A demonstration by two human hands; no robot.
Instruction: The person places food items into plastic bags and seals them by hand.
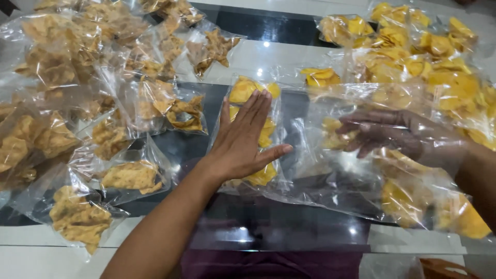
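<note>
From the head camera we look down on a glossy black-and-white tabletop (268, 227) crowded with clear plastic packets.

Our left hand (243, 142) lies flat, fingers straight and close together, thumb spread to the right, palm pressing down on a small clear plastic packet of yellow chips (257, 135). It grips nothing; it simply holds the packet against the surface. That packet sits near the middle of the table, its long axis running from the near edge toward the far edge, in line with our left forearm.

Our right hand (385, 133) is inside a large clear plastic bag (330, 170) that lies on its side just right of the small packet, touching or overlapping it. Through the film we see the fingers pointing left, toward the small packet, loosely extended; whether they pinch a chip or the bag wall we cannot tell. A few yellow chips lie inside the bag near the fingertips and toward its near right corner.

The small packet is thus directly under the left hand and just to the left of the right hand.

Toward the left edge lie many packets of brown chips (77, 217). At the far right corner sits a heap of packets of yellow chips (429, 57).
</note>
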